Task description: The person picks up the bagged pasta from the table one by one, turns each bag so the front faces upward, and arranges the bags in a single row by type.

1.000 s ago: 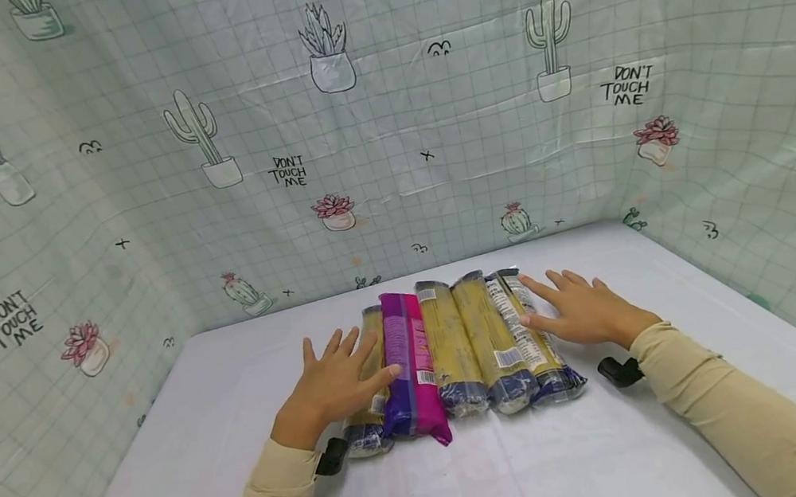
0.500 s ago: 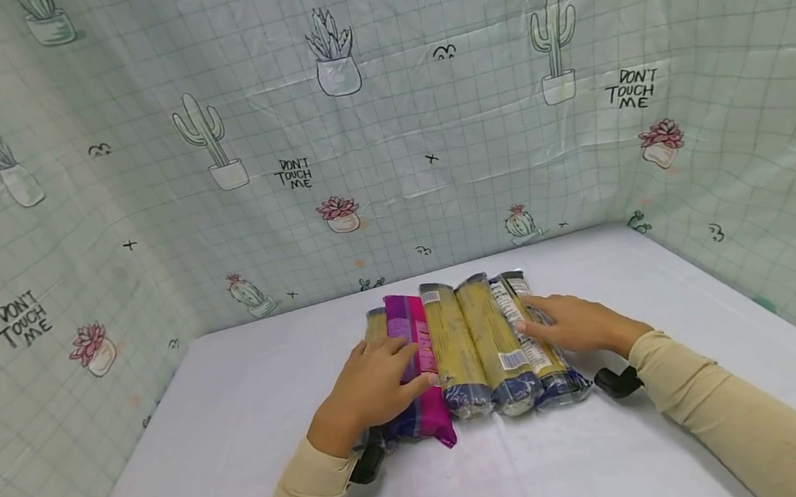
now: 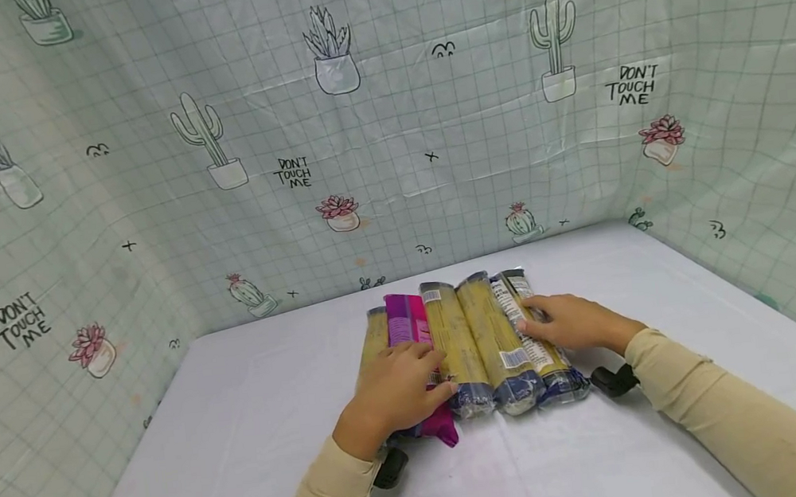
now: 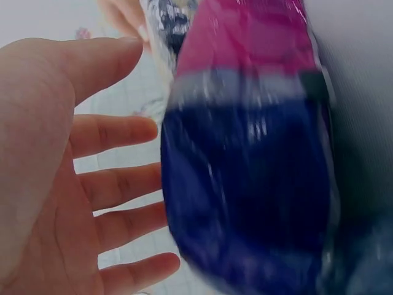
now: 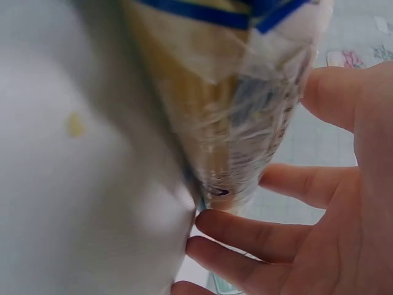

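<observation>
Several long packets lie side by side on the white table. My left hand (image 3: pixel 400 388) lies across the pink and purple packet (image 3: pixel 405 320), hiding much of its near half. In the left wrist view its fingers (image 4: pixel 116 185) stretch straight and spread over the packet's dark blue end (image 4: pixel 245 178). My right hand (image 3: pixel 578 323) is at the rightmost packet (image 3: pixel 541 359), which shows white print. There the thumb touches its top, and the other fingers (image 5: pixel 258 236) reach down along its outer side to the tabletop, loosely extended.
Two yellow packets of what looks like spaghetti, the left one (image 3: pixel 455 331) and the right one (image 3: pixel 493 327), lie between the hands. Another yellow packet (image 3: pixel 375 331) is partly hidden at the far left. A cactus-print cloth (image 3: pixel 386 122) walls the table (image 3: pixel 263 421) behind and at both sides.
My left hand has moved right and come down from the left packets onto the pink and purple one. My right hand has lowered onto the rightmost packet, its fingers drawn closer together.
</observation>
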The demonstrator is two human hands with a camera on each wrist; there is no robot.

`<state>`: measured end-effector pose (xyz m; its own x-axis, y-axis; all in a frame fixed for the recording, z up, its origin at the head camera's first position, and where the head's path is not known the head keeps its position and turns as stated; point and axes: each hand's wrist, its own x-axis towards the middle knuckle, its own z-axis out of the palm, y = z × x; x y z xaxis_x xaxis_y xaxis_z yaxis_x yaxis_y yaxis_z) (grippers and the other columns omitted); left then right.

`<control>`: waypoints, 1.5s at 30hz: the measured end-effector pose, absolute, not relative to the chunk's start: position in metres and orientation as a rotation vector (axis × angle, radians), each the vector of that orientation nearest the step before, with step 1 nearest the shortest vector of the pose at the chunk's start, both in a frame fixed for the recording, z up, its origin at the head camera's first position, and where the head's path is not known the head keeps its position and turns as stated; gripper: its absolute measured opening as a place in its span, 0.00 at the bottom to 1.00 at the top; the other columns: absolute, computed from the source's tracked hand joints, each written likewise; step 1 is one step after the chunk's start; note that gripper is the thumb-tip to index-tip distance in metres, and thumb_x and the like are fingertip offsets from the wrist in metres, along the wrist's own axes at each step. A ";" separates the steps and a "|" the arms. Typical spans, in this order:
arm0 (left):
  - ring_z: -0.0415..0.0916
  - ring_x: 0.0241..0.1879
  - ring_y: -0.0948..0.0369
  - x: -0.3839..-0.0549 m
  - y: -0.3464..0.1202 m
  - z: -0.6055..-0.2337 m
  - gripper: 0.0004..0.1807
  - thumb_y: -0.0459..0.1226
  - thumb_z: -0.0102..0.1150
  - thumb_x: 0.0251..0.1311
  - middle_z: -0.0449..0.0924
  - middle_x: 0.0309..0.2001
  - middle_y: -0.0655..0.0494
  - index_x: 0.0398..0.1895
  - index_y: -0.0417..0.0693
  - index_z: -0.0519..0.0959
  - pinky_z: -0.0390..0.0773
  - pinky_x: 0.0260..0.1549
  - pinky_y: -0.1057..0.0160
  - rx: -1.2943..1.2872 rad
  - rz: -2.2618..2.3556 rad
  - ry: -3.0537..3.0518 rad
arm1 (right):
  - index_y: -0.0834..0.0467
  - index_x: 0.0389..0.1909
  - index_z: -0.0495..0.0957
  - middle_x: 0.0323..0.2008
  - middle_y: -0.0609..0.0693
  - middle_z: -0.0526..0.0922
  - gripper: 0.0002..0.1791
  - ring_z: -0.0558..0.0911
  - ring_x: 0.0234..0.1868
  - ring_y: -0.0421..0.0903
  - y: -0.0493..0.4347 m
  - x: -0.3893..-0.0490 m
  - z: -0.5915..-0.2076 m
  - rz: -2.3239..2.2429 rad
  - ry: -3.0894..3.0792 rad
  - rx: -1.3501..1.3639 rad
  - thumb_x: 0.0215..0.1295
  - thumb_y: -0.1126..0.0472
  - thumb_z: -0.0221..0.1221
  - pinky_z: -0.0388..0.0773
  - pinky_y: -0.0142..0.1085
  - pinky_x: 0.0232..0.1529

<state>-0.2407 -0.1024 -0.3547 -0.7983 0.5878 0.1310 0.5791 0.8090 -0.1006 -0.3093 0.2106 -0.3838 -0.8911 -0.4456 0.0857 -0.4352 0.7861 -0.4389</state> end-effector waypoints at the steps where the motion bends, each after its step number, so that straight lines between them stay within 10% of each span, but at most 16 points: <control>1: 0.72 0.63 0.55 -0.240 -0.100 -0.355 0.26 0.58 0.53 0.69 0.77 0.61 0.55 0.62 0.55 0.78 0.71 0.62 0.50 -0.934 0.092 -2.827 | 0.66 0.71 0.66 0.61 0.67 0.75 0.37 0.76 0.59 0.66 0.210 -0.310 -0.383 -0.718 2.942 -0.717 0.76 0.41 0.51 0.71 0.62 0.57; 10: 0.78 0.55 0.58 -0.239 -0.079 -0.359 0.24 0.56 0.54 0.70 0.81 0.54 0.57 0.60 0.56 0.80 0.77 0.53 0.55 -1.016 0.077 -2.768 | 0.64 0.67 0.69 0.49 0.60 0.81 0.32 0.80 0.42 0.51 0.209 -0.319 -0.380 -0.748 2.895 -0.633 0.74 0.44 0.55 0.77 0.51 0.41; 27: 0.77 0.53 0.60 -0.238 -0.041 -0.364 0.13 0.55 0.56 0.70 0.80 0.50 0.61 0.47 0.62 0.81 0.79 0.47 0.59 -1.115 0.034 -2.730 | 0.65 0.66 0.69 0.59 0.67 0.76 0.33 0.75 0.59 0.65 0.204 -0.327 -0.370 -0.707 2.826 -0.528 0.73 0.43 0.55 0.73 0.60 0.55; 45: 0.71 0.59 0.60 -0.238 -0.015 -0.361 0.21 0.54 0.48 0.73 0.76 0.57 0.58 0.64 0.65 0.78 0.76 0.54 0.54 -1.045 0.078 -2.809 | 0.62 0.62 0.72 0.47 0.57 0.82 0.32 0.78 0.46 0.53 0.201 -0.331 -0.370 -0.683 2.881 -0.525 0.69 0.42 0.60 0.76 0.52 0.45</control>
<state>-0.2378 -0.0148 -0.3608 -0.7479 0.6535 0.1163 0.6461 0.7569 -0.0982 -0.3310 0.2010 -0.3699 -0.9303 -0.3633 -0.0499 -0.3023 0.8367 -0.4566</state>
